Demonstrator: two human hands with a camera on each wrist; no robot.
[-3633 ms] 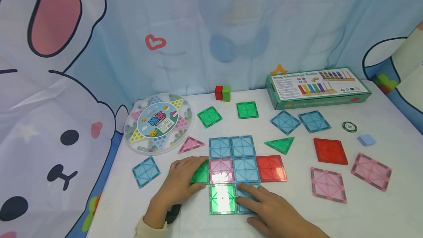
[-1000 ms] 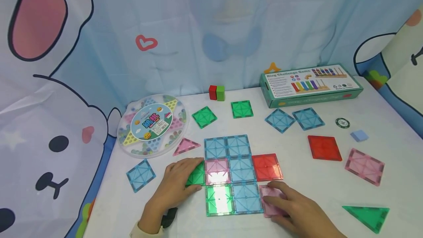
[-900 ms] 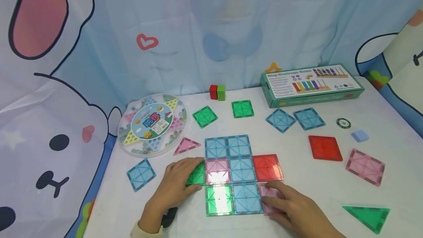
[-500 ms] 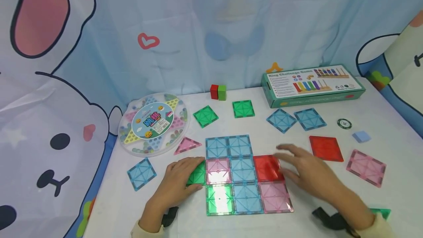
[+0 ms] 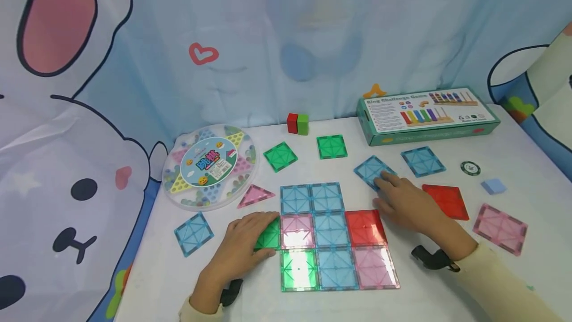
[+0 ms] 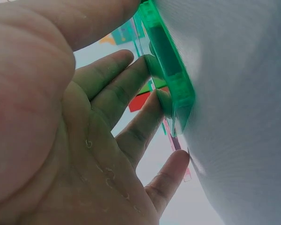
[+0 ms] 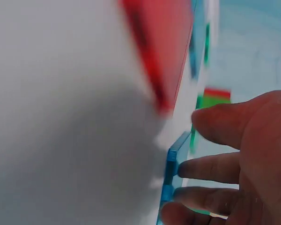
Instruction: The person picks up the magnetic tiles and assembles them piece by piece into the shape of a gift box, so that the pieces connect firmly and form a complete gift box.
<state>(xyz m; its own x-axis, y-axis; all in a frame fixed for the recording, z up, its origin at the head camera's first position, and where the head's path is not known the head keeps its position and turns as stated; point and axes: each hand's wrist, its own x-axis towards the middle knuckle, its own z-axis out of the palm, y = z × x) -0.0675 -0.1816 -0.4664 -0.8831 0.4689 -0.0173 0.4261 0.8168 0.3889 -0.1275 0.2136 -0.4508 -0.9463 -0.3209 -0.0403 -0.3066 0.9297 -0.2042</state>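
In the head view, several translucent square magnetic tiles lie edge to edge in a flat patch. My left hand (image 5: 246,242) rests at its left side. The left wrist view shows the fingertips touching the face of a green square tile (image 6: 171,70), fingers fairly straight and thumb near its edge. My right hand (image 5: 408,205) reaches over the table to a loose blue square tile (image 5: 371,169). Its fingertips touch that tile (image 7: 171,176) in the right wrist view, and the thumb stands apart. A red tile (image 5: 366,227) and a pink tile (image 5: 376,267) form the patch's right edge.
Loose tiles lie around: green squares (image 5: 332,146), another blue square (image 5: 423,161), a red square (image 5: 446,201), a pink square (image 5: 500,229) and a pink triangle (image 5: 256,196). Farther back are a green game box (image 5: 429,118), a round board game (image 5: 210,167) and red and green blocks (image 5: 297,124).
My right hand set the pink tile against the patch, let go, and moved up to the loose blue tile, which has shifted slightly left. The left hand stayed on the green tile.
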